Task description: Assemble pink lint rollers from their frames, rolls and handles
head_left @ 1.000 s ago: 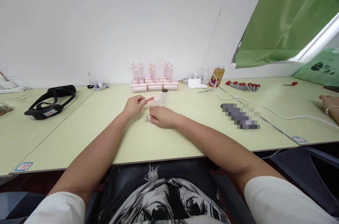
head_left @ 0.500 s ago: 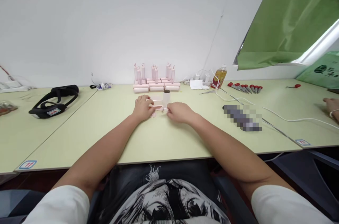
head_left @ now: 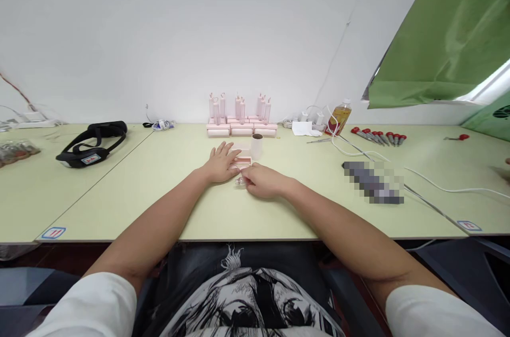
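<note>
My left hand lies with its fingers spread, its fingertips at the left side of a small pink open case. Closed fingers of my right hand hold a small clear piece with pink on it, just in front of the case; its exact kind is too small to tell. Behind the hands stands a whitish cylinder with a dark top. A pale, see-through flat piece lies beside it, partly covered by my left hand.
Pink boxes with upright pink tubes stand against the wall. To the right are a drink bottle, white paper, a white cable, red-handled screwdrivers and a blurred dark object. A black headset lies left.
My right hand has come nearer and slightly down, carrying the small clear piece away from the case. My left fingers have spread out flatter. The view has shifted a little left.
</note>
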The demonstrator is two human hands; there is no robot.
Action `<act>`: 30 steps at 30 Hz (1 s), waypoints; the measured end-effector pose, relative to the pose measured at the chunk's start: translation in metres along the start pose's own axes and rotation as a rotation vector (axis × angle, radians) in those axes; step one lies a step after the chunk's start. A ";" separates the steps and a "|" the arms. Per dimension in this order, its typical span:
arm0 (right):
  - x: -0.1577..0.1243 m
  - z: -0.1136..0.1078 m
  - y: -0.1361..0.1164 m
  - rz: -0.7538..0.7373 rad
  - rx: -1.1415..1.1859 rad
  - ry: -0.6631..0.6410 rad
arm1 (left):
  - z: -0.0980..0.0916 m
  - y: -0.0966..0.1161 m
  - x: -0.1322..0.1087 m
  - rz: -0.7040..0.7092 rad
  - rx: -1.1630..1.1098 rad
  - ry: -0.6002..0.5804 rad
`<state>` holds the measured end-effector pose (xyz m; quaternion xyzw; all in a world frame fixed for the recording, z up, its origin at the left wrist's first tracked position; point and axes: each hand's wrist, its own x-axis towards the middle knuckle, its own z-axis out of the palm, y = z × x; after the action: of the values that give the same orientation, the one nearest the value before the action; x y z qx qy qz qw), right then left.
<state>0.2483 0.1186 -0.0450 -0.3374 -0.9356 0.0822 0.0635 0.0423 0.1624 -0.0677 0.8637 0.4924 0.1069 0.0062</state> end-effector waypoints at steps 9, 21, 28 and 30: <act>0.008 0.008 0.009 0.047 -0.010 0.095 | 0.004 -0.005 0.003 -0.044 0.002 0.091; 0.003 0.002 0.011 0.199 0.042 0.171 | -0.031 0.024 -0.011 0.212 -0.378 0.080; -0.002 -0.009 0.042 0.311 0.406 0.350 | -0.032 -0.012 -0.009 -0.041 -0.519 0.216; -0.001 -0.006 0.047 0.314 0.569 0.369 | -0.033 -0.013 -0.009 -0.032 -0.497 0.193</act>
<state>0.2791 0.1548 -0.0486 -0.4547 -0.7850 0.2856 0.3091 0.0201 0.1584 -0.0383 0.8136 0.4630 0.3064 0.1728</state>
